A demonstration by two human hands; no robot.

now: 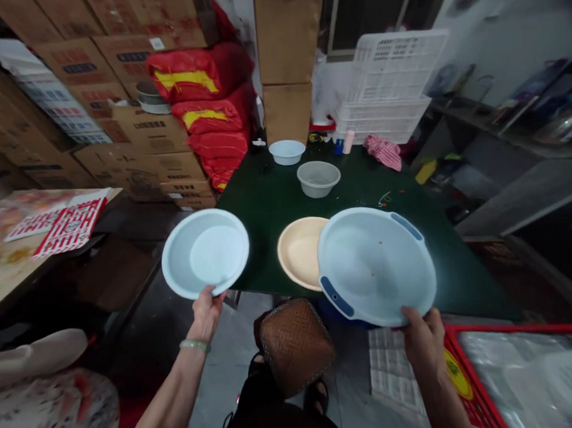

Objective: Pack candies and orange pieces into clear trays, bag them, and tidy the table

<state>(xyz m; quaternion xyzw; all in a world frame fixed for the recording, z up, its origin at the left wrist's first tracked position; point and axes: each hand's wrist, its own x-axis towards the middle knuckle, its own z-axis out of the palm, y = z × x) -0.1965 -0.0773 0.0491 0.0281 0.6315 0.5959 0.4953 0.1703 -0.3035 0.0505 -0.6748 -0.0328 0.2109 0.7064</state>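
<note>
Pale-blue round plastic basin (211,251) is in left grip (207,313), wide light-blue plastic tub (372,267) in right grip (425,336), rims pinched; likely holding step, next move calling for steadiness.

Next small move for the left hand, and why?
Probably have the left hand bring its blue basin rightward over the green table: it's gripped by the near rim, most of it shows past the table's left edge, and tabletop shows between it and the beige basin. The right hand is occupied holding the large handled basin.
</note>
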